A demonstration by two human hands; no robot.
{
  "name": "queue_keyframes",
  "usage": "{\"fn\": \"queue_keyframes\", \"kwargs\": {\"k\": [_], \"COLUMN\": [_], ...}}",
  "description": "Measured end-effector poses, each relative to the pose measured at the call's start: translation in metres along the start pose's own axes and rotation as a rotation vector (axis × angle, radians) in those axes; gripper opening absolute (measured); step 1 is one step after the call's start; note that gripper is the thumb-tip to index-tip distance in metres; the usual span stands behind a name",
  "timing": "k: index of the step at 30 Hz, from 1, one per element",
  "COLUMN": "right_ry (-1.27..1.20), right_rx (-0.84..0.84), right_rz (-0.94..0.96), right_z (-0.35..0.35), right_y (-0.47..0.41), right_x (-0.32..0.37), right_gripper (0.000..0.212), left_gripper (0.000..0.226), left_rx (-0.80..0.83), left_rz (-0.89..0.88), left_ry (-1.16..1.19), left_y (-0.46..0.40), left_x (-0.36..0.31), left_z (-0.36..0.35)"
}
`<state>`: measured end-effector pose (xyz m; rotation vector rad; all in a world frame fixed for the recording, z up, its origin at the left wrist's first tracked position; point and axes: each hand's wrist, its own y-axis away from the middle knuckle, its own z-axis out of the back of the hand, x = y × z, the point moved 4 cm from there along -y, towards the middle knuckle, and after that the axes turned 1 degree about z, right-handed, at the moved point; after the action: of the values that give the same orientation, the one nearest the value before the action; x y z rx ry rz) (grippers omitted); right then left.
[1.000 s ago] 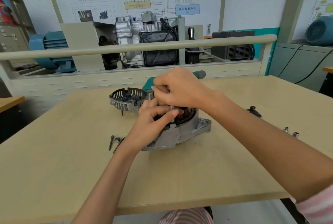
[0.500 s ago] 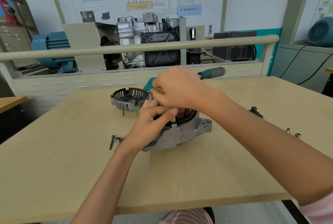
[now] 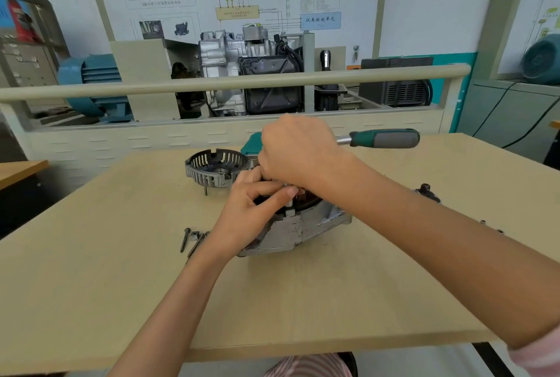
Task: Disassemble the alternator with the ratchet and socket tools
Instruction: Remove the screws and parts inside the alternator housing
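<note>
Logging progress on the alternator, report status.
Left hand steadying alternator. Right hand gripping ratchet at its head. Loose bolts lie clear, left.

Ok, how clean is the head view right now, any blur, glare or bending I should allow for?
Head view: even, soft light, no harsh glare; the ratchet handle and right hand look slightly motion-blurred; wide-angle bending curves the rail; the socket's seat on the alternator is hidden by the left hand.

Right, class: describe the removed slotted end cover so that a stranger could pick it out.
On the wooden table, look behind the left hand, beside the alternator body. The end cover is a grey ring; unlike the solid housing, its wall is cut with slots.
</note>
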<state>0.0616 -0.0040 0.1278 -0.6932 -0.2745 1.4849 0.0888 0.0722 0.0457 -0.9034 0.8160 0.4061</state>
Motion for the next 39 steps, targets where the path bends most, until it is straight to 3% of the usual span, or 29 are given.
{"fn": "queue_keyframes", "kwargs": {"k": [7, 10, 15, 19, 22, 24, 29, 34, 39], "right_ry": [-0.229, -0.178, 0.070, 0.036, -0.079, -0.184, -0.167, 0.076, 0.053], "right_rx": [0.048, 0.047, 0.061, 0.011, 0.010, 0.033, 0.043, 0.051, 0.027], "right_rz": [0.277, 0.221, -0.140, 0.016, 0.225, 0.285, 0.232, -0.122, 0.043], "right_z": [0.004, 0.004, -0.002, 0.001, 0.003, 0.003, 0.004, 0.001, 0.001], "right_y": [0.004, 0.003, -0.001, -0.002, -0.001, 0.002, 0.002, 0.002, -0.001], "right_x": [-0.007, -0.003, 0.001, 0.003, 0.000, -0.003, -0.001, 0.001, 0.001], "right_gripper": [0.043, 0.042, 0.033, 0.035, 0.044, 0.047, 0.043, 0.023, 0.025], "left_gripper": [0.022, 0.013, 0.023, 0.038, 0.018, 0.027, 0.015, 0.020, 0.034], "left_rx": [0.071, 0.032, -0.015, -0.016, 0.043, 0.072, 0.033, -0.010, 0.013], "left_rz": [0.028, 0.023, 0.007, 0.035, 0.029, 0.024, 0.013, 0.018, 0.040], "left_ry": [-0.042, 0.025, 0.000, 0.001, -0.023, -0.030, 0.034, 0.011, -0.002], "left_y": [0.000, 0.000, -0.003, 0.000, -0.001, -0.001, 0.000, -0.003, -0.001], "left_x": [0.000, -0.001, 0.006, 0.004, 0.004, 0.003, 0.002, 0.006, 0.005], "left_z": [0.001, 0.001, -0.002, -0.001, 0.000, 0.001, 0.002, -0.003, -0.001]}}
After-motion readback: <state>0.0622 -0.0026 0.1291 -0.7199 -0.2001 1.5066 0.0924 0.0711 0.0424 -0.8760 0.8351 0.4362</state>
